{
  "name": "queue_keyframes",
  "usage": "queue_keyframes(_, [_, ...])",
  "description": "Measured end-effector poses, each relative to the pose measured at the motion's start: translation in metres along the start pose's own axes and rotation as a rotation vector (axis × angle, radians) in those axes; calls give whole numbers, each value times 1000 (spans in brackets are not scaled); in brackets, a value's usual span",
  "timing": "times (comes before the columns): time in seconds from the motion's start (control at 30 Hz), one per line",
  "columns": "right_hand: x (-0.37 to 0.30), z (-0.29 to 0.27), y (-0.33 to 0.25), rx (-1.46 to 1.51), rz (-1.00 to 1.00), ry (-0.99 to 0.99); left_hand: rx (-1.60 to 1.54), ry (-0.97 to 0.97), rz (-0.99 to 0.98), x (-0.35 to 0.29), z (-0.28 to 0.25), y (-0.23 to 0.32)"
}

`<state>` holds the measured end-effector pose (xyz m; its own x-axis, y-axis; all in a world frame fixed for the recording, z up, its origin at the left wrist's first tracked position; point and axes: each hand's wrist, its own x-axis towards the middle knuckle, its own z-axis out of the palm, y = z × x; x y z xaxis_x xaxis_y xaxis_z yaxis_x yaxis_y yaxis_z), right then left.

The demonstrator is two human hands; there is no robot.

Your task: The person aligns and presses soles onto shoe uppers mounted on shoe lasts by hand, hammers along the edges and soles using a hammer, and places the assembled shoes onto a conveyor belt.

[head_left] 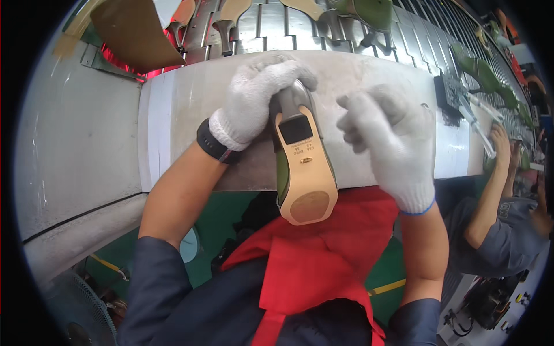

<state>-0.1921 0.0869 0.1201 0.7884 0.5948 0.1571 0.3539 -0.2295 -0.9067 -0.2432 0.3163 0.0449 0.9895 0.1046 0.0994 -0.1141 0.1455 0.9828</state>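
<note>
My left hand [259, 95], in a white knit glove, grips the grey heel end of a shoe on a last [306, 173]. The shoe lies with its tan sole facing up and its toe pointing toward me, past the near edge of the pale bench [231, 167]. Green upper shows along its side, and a dark square patch sits on the sole near the heel. To the right of the shoe, apart from it, hovers my right hand [384, 124] in a matching glove. Motion blurs its fingers, which seem partly bent, and nothing shows in them.
Behind the bench runs a slatted metal conveyor [271, 26] carrying several shoes and tan soles [231, 14]. Brown cardboard [135, 34] stands at the far left. On the right, a metal fixture [456, 98] sits near a co-worker's hand [500, 141]. A fan [83, 305] is at lower left.
</note>
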Motion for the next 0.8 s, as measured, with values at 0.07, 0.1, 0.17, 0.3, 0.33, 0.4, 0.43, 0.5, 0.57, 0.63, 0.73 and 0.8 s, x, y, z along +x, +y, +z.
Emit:
queue_keyframes(0.07, [-6,-14,-19,174,382,-126,-44,-28,-28,3,8,2])
queue_keyframes(0.1, [-12,-14,-15,110,174,-124,34,-41,-8,8,18,6])
queue_keyframes(0.17, [-5,-19,-30,-267,-39,-189,493,-69,434,11,31,1])
queue_keyframes(0.3, [12,-12,5,-599,-385,-115,253,-2,201,22,50,-13])
queue_keyframes(0.33, [14,-14,9,-549,-464,-69,244,10,201,21,50,-16])
queue_keyframes(0.4, [9,-17,11,-587,-416,-101,158,-61,141,21,52,-16])
queue_keyframes(0.43, [9,-16,13,-551,-403,-108,181,-64,157,21,54,-16])
queue_keyframes(0.5, [-1,-10,13,-584,-327,-53,252,-42,198,22,59,-15])
queue_keyframes(0.57, [-4,-2,15,-623,-301,-1,473,-34,350,24,56,-20])
queue_keyframes(0.63, [-4,3,19,-661,-274,59,527,-2,381,23,56,-18])
queue_keyframes(0.73, [-2,6,22,-652,-314,116,495,-5,329,23,59,-16])
queue_keyframes(0.8, [-5,0,20,-418,-206,34,407,-32,244,24,58,-14])
